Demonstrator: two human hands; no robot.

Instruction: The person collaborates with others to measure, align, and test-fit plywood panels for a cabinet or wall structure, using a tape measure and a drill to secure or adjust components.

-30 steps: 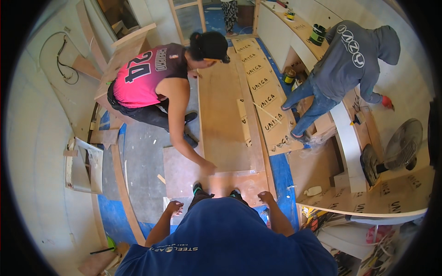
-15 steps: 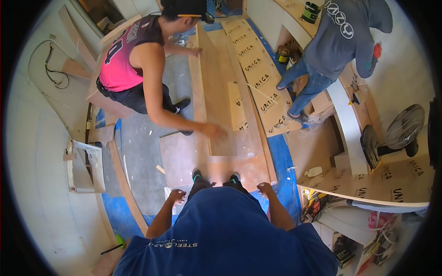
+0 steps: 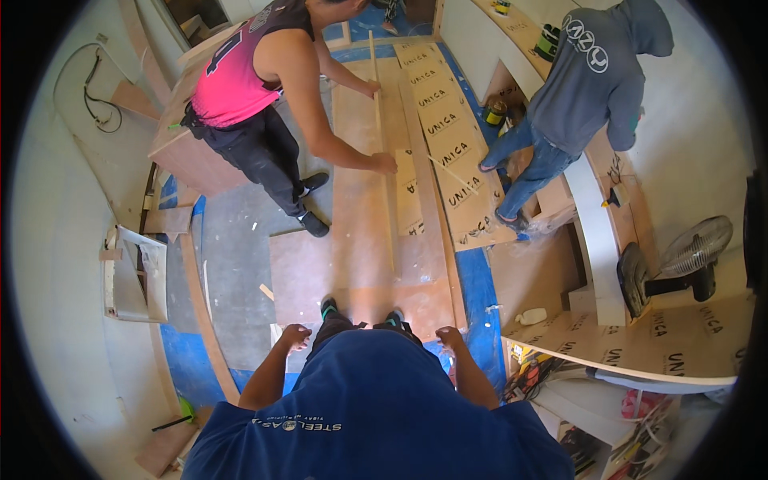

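My left hand (image 3: 298,337) hangs beside my left thigh, fingers loosely bent and a little apart, with nothing seen in it. On the other side my right hand (image 3: 450,339) hangs the same way, also holding nothing I can see. My feet stand at the near end of a reddish-brown wooden sheet (image 3: 304,264) on the floor. In front of me a co-worker in a pink and black top (image 3: 240,96) grips a long narrow board (image 3: 389,204) with both hands; it stands on edge above the sheets. Neither of my hands touches it.
Brown printed sheets (image 3: 440,112) and blue floor covering (image 3: 474,280) lie to the right. Another person in a grey hoodie (image 3: 588,88) stands by a counter. A fan (image 3: 696,248) and white bottle (image 3: 531,317) are at the right; a white box frame (image 3: 136,272) is at the left.
The co-worker has straightened up and turned the board from lying tilted to standing on edge, one hand now farther along it. My view has shifted slightly; my hands still hang down.
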